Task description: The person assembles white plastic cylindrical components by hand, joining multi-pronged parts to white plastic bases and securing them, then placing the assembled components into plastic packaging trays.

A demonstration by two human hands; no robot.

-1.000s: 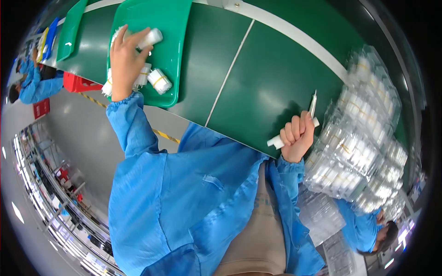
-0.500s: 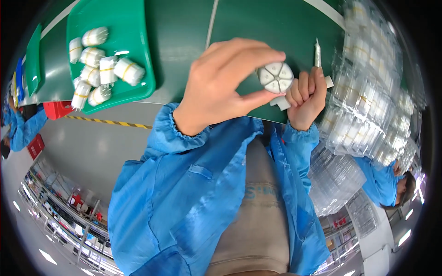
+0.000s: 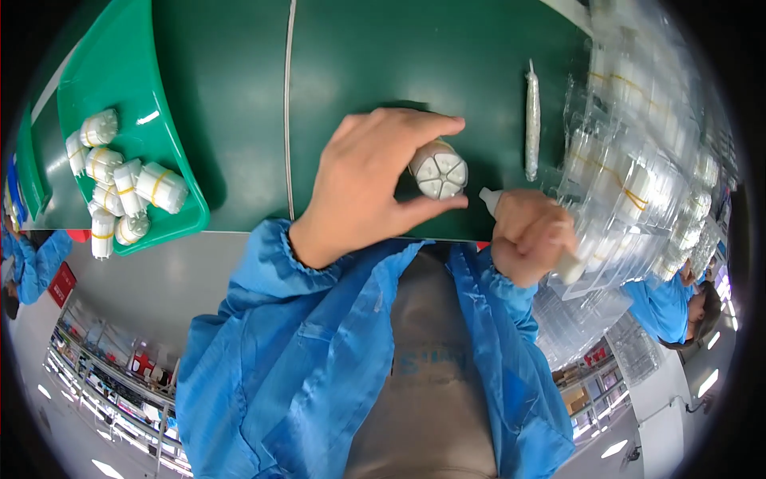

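Note:
My left hand [image 3: 359, 176] curves round a bundle of white pieces [image 3: 440, 174], thumb and fingers on either side. The bundle's near end shows several wedge-shaped faces forming a round. Just to its right, my right hand [image 3: 531, 231] is closed on a white tool; the tapered tip [image 3: 490, 199] points toward the bundle and a pale blunt end [image 3: 569, 268] sticks out on the other side. That hand is slightly blurred, and most of the tool is hidden by the fingers. A slim, pointed, whitish pen-like stick [image 3: 532, 120] lies on the green table beyond my right hand.
At the left, a green tray [image 3: 179, 160] holds several white bundles with yellow bands [image 3: 162, 188]. Clear plastic trays of similar bundles [image 3: 630, 160] are stacked high close by my right hand. A thin pale strip [image 3: 288, 104] crosses the green table [image 3: 367, 56].
The view has shifted, moving the green tray leftward in it. The bundle's end is tilted differently. My right hand has moved off the pen-like stick's near end and turned, with the white tool still in it.

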